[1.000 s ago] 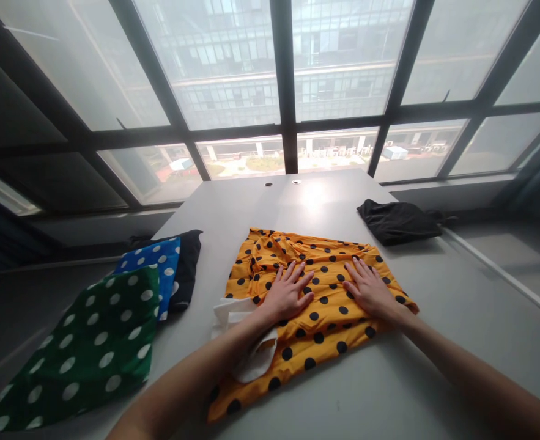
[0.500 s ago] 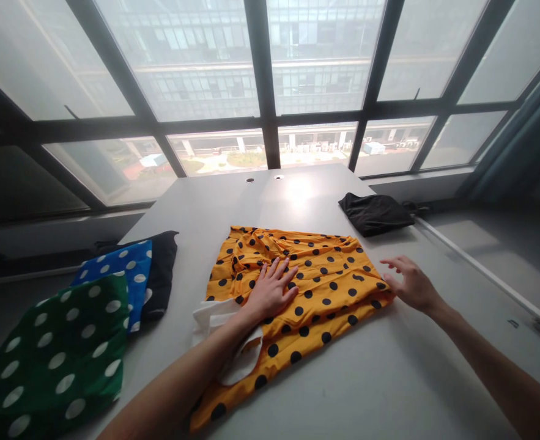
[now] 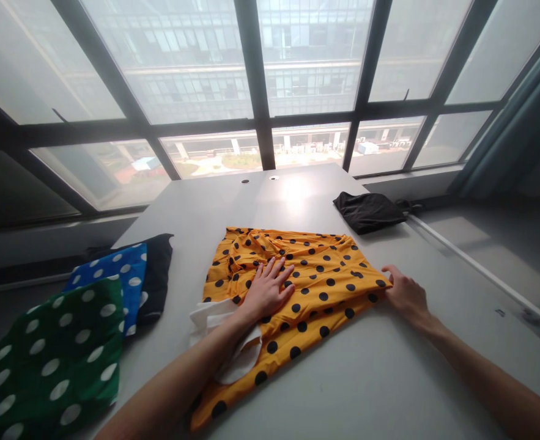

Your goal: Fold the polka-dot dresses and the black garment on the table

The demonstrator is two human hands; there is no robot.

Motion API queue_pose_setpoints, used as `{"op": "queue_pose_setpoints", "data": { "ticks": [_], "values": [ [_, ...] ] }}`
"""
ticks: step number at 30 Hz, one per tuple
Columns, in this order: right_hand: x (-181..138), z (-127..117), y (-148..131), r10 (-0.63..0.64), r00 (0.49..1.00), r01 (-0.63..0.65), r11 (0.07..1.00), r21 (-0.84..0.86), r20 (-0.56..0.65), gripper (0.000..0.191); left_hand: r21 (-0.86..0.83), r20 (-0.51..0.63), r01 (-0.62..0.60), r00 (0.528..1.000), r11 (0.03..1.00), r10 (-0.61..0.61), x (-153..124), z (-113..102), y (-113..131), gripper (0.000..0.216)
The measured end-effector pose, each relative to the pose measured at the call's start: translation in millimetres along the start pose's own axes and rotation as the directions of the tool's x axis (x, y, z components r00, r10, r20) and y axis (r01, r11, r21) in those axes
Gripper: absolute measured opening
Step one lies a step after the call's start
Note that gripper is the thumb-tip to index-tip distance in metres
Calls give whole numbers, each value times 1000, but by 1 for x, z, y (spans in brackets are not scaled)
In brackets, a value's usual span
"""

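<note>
An orange garment with black polka dots (image 3: pixel 325 296) lies folded and wrinkled across the white table, its exact kind unclear. White fabric (image 3: pixel 246 360) shows at its near left side, partly hidden under my left forearm. My left hand (image 3: pixel 270 290) rests flat on the middle of the garment, fingers spread. At the garment's right corner, my right hand (image 3: pixel 406 296) is closed, pinching the edge between thumb and fingers. The cloth stretches taut in creases toward that corner.
Left of the garment, a green cloth with white dots (image 3: pixel 63 348) overlaps a blue dotted cloth (image 3: pixel 134 263) and a black cloth (image 3: pixel 159 275). A dark folded fabric bundle (image 3: pixel 370 212) lies at the right back. Beyond the white table (image 3: pixel 196 201) stand large windows (image 3: pixel 205 61).
My right hand has moved in from just beside the garment's right corner and closed on it. My left hand stays flat in place. The view has shifted slightly.
</note>
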State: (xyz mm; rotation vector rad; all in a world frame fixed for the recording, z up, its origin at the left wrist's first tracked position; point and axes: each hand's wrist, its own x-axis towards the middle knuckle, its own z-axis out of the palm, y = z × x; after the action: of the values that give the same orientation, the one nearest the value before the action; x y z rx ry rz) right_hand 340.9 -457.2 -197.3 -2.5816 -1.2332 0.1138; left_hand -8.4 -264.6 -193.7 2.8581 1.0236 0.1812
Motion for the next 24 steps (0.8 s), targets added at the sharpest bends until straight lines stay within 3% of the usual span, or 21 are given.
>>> {"op": "queue_pose_setpoints", "data": {
  "ticks": [4, 7, 9, 10, 12, 14, 16, 18, 20, 24],
  "values": [
    [-2, 2, 19, -166, 986, 167, 981, -100, 20, 46, -1, -9, -4, 1000, 1000, 4, -1, 1, 0, 61],
    [11, -15, 44, -299, 922, 327, 941, -83, 246, 59, -7, -3, -2, 1000, 1000, 2, 0, 2, -1, 62],
    [25, -33, 48, -363, 874, 388, 922, -14, 322, 70, -12, -3, 0, 1000, 1000, 0, 0, 4, -1, 61],
    [32, -40, 41, -384, 879, 398, 917, 8, 284, 71, -13, -5, 1, 1000, 1000, -1, 0, 5, -1, 61],
    [45, -46, 11, -389, 917, 389, 921, 21, 93, 69, -13, -7, -1, 1000, 1000, 1, 1, 6, -1, 62],
    [52, -37, -36, -439, 898, 440, 898, 25, -18, 67, -11, -6, -3, 1000, 1000, 3, 1, 5, -1, 62],
    [55, -15, -80, -496, 867, 497, 867, -14, 52, 67, -7, 4, -4, 1000, 1000, 4, 1, 3, -1, 62],
    [53, 11, -104, -506, 852, 516, 855, -54, 137, 68, -7, 13, 0, 1000, 1000, 0, 1, 2, -1, 62],
    [50, 32, -102, -492, 850, 511, 856, -72, 188, 70, -10, 11, 4, 1000, 1000, -4, 1, 1, -1, 61],
    [50, 45, -47, -420, 889, 441, 892, -95, 182, 70, -22, -22, 1, 1000, 1000, -2, 1, 5, -3, 61]
  ]
}}
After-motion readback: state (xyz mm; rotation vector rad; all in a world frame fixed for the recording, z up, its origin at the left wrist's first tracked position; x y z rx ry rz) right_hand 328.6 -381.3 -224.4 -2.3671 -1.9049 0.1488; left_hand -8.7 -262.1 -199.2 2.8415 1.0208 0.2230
